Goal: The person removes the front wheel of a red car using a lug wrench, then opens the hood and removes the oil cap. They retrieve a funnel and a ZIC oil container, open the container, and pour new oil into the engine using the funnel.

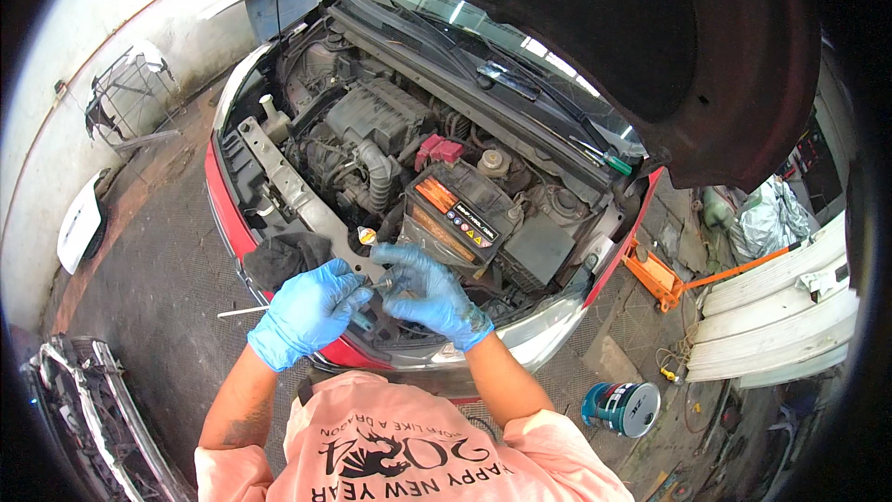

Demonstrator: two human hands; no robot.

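Both hands wear blue gloves and meet over the front edge of a red car's open engine bay. My left hand (311, 313) is closed in a pinch, its fingertips pointing at my right hand; what it holds is hidden. A thin white rod (242, 312) sticks out beside it, and I cannot tell whether the hand grips it. My right hand (426, 290) curls its thumb and fingers round a small grey metal part (383, 285). Just beyond the hands is a cap with a yellow label (367, 235). A dark cloth (286, 257) lies beside my left hand.
The battery (460, 214) stands right of the engine (376, 116). Overhead hangs the raised hood (743, 65). A green-handled tool (615, 164) lies by the windshield. Right of the car are an orange floor jack (655, 277) and a teal bucket (613, 406); removed car parts (93, 400) lie left.
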